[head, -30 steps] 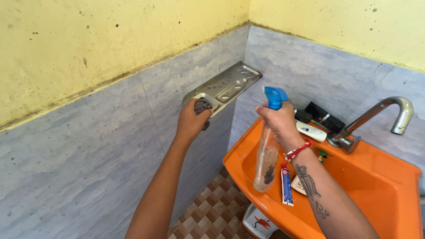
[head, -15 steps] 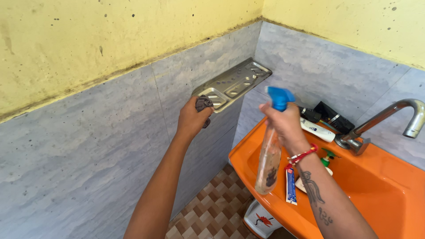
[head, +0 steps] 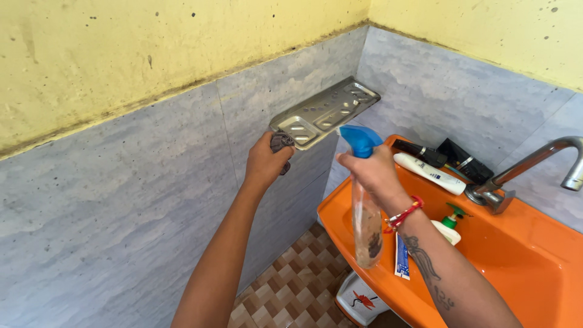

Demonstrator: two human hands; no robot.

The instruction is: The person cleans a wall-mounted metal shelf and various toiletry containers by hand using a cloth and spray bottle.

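With the left hand [head: 265,161] clamped on a grey cloth [head: 281,144] at the metal soap shelf [head: 325,112] and the right hand [head: 371,172] closed round the spray bottle [head: 364,200], overspray onto the wall tiles [head: 152,182] is judged likely if the nozzle is misaimed.

Hands hold cloth [head: 281,144] (at shelf [head: 325,112]) and spray bottle [head: 366,206].

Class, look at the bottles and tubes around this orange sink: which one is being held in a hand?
The clear spray bottle with the blue trigger top, gripped by the right hand. The white tube and the green-topped pump bottle rest on the sink, untouched.
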